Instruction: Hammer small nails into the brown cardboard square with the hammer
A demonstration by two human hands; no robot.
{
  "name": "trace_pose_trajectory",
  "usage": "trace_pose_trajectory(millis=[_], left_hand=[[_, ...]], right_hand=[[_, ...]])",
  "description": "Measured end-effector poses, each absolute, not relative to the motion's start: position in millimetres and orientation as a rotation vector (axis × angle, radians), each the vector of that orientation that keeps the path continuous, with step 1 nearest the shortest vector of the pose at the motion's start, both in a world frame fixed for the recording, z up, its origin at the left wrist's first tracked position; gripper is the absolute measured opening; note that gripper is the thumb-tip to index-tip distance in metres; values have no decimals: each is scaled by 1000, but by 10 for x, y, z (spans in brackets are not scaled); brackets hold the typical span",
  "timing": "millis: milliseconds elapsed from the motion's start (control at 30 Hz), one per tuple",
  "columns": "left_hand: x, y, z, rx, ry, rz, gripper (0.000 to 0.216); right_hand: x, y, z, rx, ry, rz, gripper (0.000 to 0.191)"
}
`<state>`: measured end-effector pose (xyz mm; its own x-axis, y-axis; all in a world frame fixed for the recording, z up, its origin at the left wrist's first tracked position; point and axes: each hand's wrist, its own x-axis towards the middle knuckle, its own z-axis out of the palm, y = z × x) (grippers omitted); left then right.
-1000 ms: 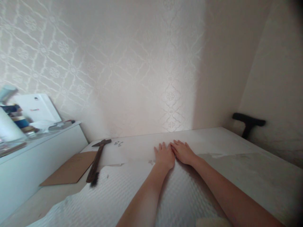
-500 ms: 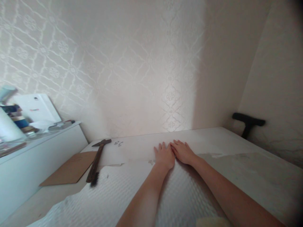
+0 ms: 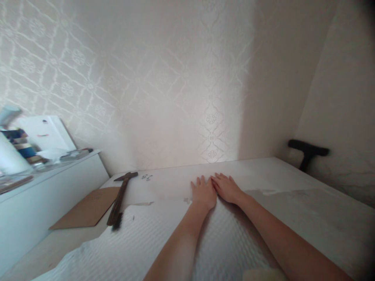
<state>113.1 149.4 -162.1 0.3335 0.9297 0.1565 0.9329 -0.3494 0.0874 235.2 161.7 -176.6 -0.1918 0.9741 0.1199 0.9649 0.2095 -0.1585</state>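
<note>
– How is contact made?
– The bare left hand (image 3: 204,193), fingers spread, and bare right hand (image 3: 227,188), fingers slightly parted, are laid palm-down on the smooth white surface (image 3: 172,182) along the beige patterned wall (image 3: 164,125), seemingly for steadiness.
– The brown-handled dark metal hammer (image 3: 120,197)?
– Set leftward, apparently kept clear.

Single head cam, wide field, looking forward and somewhat down over the forearms (image 3: 184,230), which enter at bottom center and lower right. Patterned wall (image 3: 164,93) faces the lens, filling the upper half; it meets the side wall (image 3: 345,93) along a line down the upper right. Pale flat surface (image 3: 172,181) recedes through the lower half, textured white sheet (image 3: 146,238) nearest at the bottom edge. Left hand (image 3: 204,193) and right hand (image 3: 227,189) sit mid-range, below and right of center.
</note>
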Motion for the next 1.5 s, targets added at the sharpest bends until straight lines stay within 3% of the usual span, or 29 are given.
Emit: trace_pose_trajectory(millis=[1500], left_hand=[[1136, 1492, -1592, -2569, -1804, -206, 47]], right_hand=[[2358, 1619, -1763, -1851, -2277, 80, 48]])
